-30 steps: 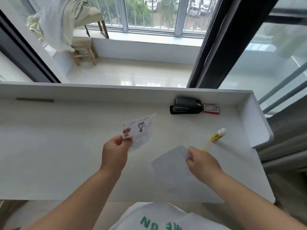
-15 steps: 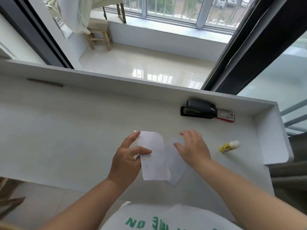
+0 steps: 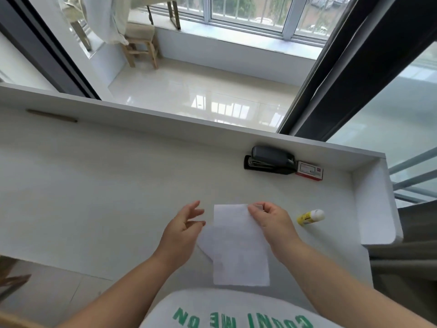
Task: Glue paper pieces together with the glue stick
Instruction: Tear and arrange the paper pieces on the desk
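Note:
A white paper piece (image 3: 238, 247) lies lengthwise on the white desk (image 3: 94, 197), overlapping a second white piece (image 3: 206, 240) that sticks out under its left edge. My right hand (image 3: 272, 223) pinches the top right corner of the upper piece between thumb and fingers. Just left of the papers hovers my left hand (image 3: 183, 230), fingers spread, with nothing in it. The yellow glue stick (image 3: 310, 217) with a white cap lies on its side on the desk, right of my right hand.
A black stapler (image 3: 270, 160) and a small red and white staple box (image 3: 309, 171) sit against the desk's raised back wall. A raised side panel (image 3: 373, 200) closes the desk's right end. A grey curtain (image 3: 406, 245) hangs beyond it.
My left hand let go of the paper it carried, which now lies over the other piece. My right hand shifted from pressing the lower piece to pinching the upper piece's corner.

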